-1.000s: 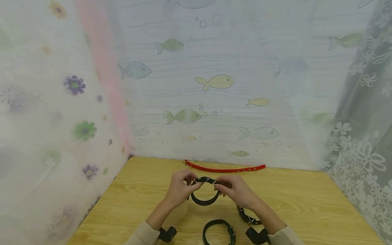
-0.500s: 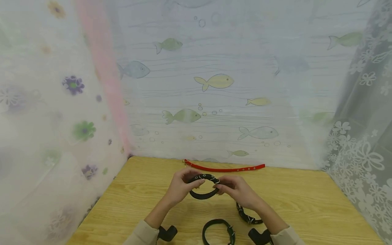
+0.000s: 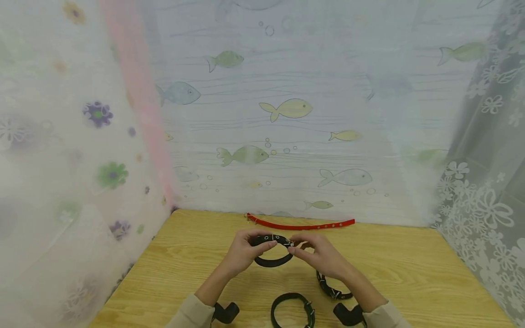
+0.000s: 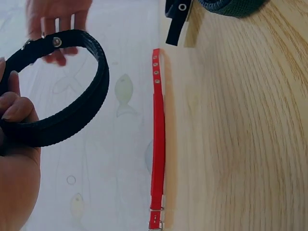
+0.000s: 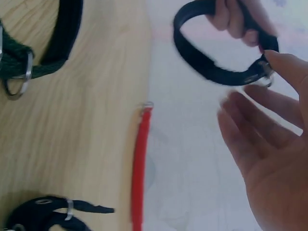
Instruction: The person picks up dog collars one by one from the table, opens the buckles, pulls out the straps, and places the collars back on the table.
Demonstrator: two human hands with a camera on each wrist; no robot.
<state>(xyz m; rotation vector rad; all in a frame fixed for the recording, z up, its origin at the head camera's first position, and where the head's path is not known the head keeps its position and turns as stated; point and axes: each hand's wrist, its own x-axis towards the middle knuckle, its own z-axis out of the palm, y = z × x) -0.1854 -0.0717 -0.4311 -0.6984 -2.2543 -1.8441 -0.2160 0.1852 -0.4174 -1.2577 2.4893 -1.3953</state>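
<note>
In the head view, the left hand (image 3: 242, 249) and right hand (image 3: 321, 256) hold a looped black collar (image 3: 272, 263) above the desk (image 3: 410, 259). A red collar (image 3: 301, 227) lies along the far edge; a second black collar (image 3: 327, 290) and a dark looped collar (image 3: 292, 296) lie nearer. In the left wrist view, the left hand's fingers curl round the held loop. In the right wrist view, the right hand pinches its metal buckle (image 5: 264, 69) with thumb and forefinger, the other fingers extended.
</note>
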